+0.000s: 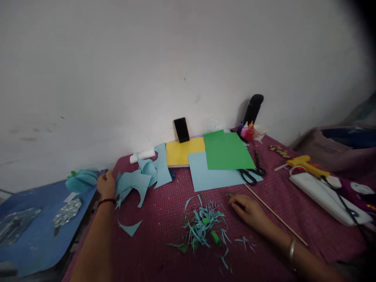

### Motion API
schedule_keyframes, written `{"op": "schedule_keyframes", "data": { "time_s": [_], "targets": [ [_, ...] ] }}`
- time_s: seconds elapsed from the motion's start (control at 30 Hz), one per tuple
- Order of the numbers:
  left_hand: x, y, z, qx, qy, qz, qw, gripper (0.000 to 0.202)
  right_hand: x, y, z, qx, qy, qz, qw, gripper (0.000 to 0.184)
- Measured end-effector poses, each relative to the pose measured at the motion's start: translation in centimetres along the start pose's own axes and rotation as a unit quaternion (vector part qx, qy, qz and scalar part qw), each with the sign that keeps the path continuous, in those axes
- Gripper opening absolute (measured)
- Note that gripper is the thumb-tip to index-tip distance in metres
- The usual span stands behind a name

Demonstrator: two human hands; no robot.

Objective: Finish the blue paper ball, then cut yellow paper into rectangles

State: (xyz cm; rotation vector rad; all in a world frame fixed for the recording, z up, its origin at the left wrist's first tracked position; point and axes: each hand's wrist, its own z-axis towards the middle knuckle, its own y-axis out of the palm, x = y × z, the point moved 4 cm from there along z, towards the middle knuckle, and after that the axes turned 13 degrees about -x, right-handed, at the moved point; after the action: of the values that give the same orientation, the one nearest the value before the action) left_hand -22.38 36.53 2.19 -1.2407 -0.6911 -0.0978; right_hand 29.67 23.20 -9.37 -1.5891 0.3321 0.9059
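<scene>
By the tabletop's (155, 243) left edge my left hand (106, 185) curls, contents unclear, while my right hand (246, 209), perhaps pinching a scrap (230, 194), sits nearer, just right of the shreds (202, 225).

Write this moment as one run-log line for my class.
left hand: beside blue paper craft | right hand: at green scrap, near shredded paper | scissors: unheld | grips: unclear
</scene>
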Motion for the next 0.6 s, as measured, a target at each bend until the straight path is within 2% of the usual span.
{"op": "schedule_keyframes", "data": {
  "time_s": [0.1, 0.17, 0.23, 0.3, 0.37, 0.47, 0.53, 0.6],
  "targets": [
    [3.9, 2.2, -1.2, -0.020, 0.060, 0.047, 0.997, 0.033, 0.0, 0.0, 0.1, 0.000, -0.002, 0.005, 1.000, 0.018],
    [7.5, 5.4, -2.8, -0.074, 0.131, 0.076, 0.986, 0.038, -0.1, 0.0, 0.1, -0.005, -0.007, 0.008, 1.000, 0.018],
    [10.9, 9.1, -4.6, -0.109, 0.170, 0.105, 0.974, 0.056, -0.4, -0.2, 0.2, -0.006, -0.013, 0.009, 1.000, 0.018],
    [13.2, 12.3, -5.8, -0.133, 0.170, 0.130, 0.968, 0.066, -0.6, -0.3, 0.2, -0.002, -0.017, 0.010, 1.000, 0.017],
    [14.5, 14.3, -6.0, -0.142, 0.153, 0.143, 0.967, 0.066, -0.7, -0.4, 0.2, 0.002, -0.020, 0.008, 1.000, 0.017],
    [14.8, 14.8, -4.6, -0.146, 0.129, 0.143, 0.970, 0.059, -0.5, -0.3, 0.2, 0.004, -0.023, 0.002, 1.000, 0.018],
    [14.0, 13.6, -2.7, -0.147, 0.110, 0.134, 0.974, 0.048, -0.4, -0.2, 0.2, 0.001, -0.027, -0.001, 1.000, 0.019],
    [12.6, 11.3, -0.8, -0.142, 0.080, 0.122, 0.979, 0.035, -0.2, -0.1, 0.2, -0.005, -0.032, -0.002, 0.999, 0.019]
  ]
}}
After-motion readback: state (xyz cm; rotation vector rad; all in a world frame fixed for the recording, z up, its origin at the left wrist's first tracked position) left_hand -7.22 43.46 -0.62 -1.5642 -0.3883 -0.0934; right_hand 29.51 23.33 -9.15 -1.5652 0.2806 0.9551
